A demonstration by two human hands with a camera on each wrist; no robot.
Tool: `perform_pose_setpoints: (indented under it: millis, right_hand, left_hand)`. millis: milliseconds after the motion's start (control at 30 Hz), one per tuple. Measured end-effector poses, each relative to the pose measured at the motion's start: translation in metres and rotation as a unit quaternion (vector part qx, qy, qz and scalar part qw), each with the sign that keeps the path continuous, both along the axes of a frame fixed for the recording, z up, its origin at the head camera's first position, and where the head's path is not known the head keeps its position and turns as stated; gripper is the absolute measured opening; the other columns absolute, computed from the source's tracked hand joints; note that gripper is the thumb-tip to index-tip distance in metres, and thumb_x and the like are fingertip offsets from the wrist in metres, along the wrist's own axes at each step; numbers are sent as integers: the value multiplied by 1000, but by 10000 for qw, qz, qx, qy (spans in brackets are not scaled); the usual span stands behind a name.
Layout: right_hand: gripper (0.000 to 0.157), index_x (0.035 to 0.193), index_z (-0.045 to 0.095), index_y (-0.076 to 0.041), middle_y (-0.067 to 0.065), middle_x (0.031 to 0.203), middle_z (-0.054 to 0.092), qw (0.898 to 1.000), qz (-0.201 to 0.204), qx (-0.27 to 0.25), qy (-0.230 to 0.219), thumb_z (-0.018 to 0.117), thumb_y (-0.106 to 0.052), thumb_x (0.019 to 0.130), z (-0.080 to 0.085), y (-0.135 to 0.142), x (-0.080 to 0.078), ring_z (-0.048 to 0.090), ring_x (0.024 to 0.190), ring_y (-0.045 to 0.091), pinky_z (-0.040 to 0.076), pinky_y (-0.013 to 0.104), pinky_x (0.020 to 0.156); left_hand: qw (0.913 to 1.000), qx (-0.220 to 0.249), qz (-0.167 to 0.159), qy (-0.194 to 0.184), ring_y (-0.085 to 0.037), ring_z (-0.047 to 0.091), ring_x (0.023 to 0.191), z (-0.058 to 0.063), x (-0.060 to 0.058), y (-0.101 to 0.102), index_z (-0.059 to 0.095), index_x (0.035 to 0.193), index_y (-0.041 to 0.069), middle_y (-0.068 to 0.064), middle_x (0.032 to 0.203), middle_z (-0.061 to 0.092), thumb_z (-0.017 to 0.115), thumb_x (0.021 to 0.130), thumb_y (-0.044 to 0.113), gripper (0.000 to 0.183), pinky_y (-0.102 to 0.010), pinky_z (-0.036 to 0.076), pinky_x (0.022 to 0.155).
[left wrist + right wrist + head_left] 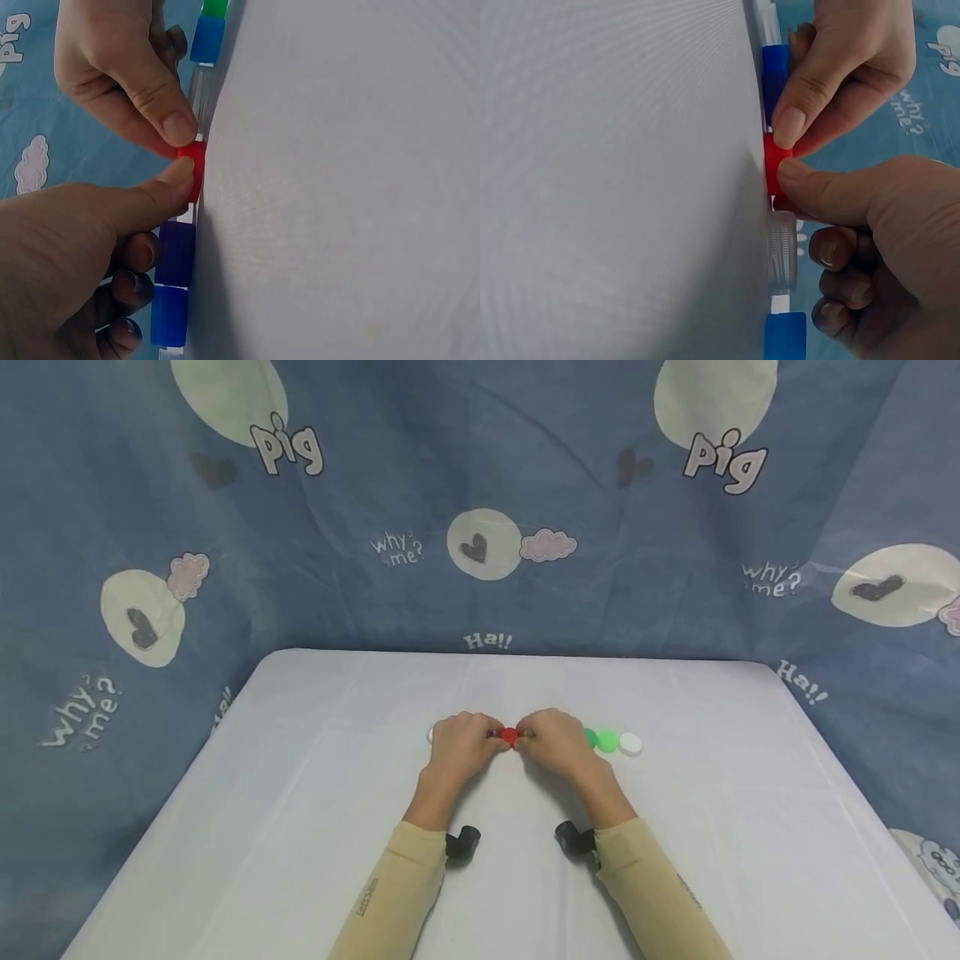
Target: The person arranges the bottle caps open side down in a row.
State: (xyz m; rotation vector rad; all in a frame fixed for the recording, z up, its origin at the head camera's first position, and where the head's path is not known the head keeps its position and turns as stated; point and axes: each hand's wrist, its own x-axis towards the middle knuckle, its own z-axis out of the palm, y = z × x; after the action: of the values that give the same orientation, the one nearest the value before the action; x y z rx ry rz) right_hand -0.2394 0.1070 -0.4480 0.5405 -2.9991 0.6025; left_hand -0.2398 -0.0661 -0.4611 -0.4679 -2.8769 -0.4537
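Observation:
A small red cap (509, 737) lies on the white table, part of a row of round caps. My left hand (467, 742) pinches it from the left with thumb and forefinger. From the other side, the thumb and forefinger of my right hand (553, 740) pinch the same cap. Left of the red cap in the row are a dark blue cap (175, 253) and a brighter blue cap (169, 316), close by my left fingers. To its right come a clear ribbed cap (783, 253) and a blue cap (786, 336), beside my right fingers. The hands hide part of the row from above.
Beyond my right hand the row continues with a green cap (591, 737), a light green cap (607, 742) and a white cap (631, 744). Another white cap (430, 735) peeks out left of my left hand. A blue printed cloth (337, 593) hangs behind the table (300, 827).

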Motion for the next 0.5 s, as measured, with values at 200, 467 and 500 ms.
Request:
perform_pose_setpoints:
  millis: [200,467,500]
  right_hand:
    - [17,100,79,-14,1,97,78,10000,-36,-45,-24,76,-18,84,-1,-1,0,70,88,21,56,41,77]
    - [28,110,77,-15,3,108,76,9997,-95,-135,-164,76,-23,84,-1,2,0,70,97,23,55,43,84]
    - [29,111,76,-14,3,109,76,9997,-90,-136,-157,76,-24,84,-1,1,0,70,98,23,55,43,83]
  left_hand:
    - [10000,14,28,-16,-14,53,57,1,1,0,80,92,28,6,74,72,78,82,45,19,-30,36,48]
    - [9999,-14,131,-72,-18,60,64,4,4,1,79,99,31,7,81,74,80,80,44,23,-34,41,52]
    - [9999,-20,145,-81,-18,63,67,5,4,0,78,103,31,6,85,76,80,80,44,26,-34,42,54]
